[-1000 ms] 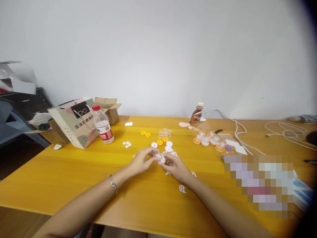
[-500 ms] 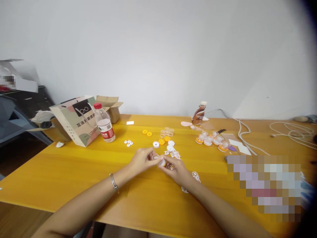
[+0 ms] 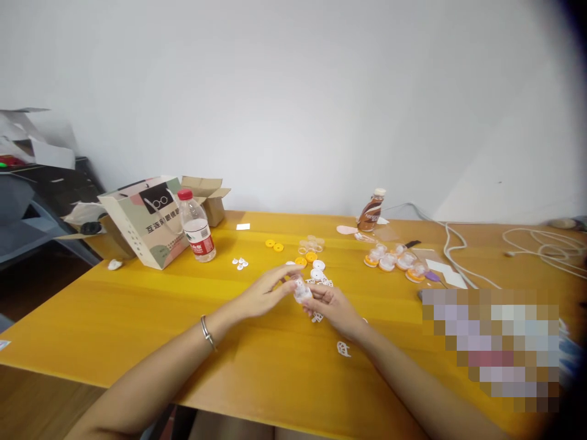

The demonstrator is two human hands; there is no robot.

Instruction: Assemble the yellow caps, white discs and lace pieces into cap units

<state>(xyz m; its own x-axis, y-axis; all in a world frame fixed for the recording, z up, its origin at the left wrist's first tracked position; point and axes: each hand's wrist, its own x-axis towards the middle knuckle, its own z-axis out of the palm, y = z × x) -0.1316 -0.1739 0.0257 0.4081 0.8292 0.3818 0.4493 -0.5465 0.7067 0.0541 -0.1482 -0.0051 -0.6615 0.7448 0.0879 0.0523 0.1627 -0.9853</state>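
My left hand (image 3: 266, 294) and my right hand (image 3: 332, 305) meet over the middle of the yellow table (image 3: 137, 318). Between their fingertips sits a small clear plastic piece with a white part (image 3: 301, 291); both hands pinch it. A metal bracelet (image 3: 207, 332) circles my left wrist. Just beyond the hands lie yellow and white round discs (image 3: 308, 261) and white cut-out pieces (image 3: 321, 282). One white cut-out piece (image 3: 343, 349) lies beside my right forearm.
A paper bag (image 3: 147, 223), a water bottle with a red cap (image 3: 197, 233) and an open cardboard box (image 3: 208, 198) stand at the back left. A brown drink bottle (image 3: 370, 212), several assembled orange-and-clear pieces (image 3: 394, 261) and white cables (image 3: 458, 250) lie at the back right.
Both hands have lifted slightly with the small piece; the piece has been turned, so its clear and white side shows instead of the orange base. The camera has shifted a little.
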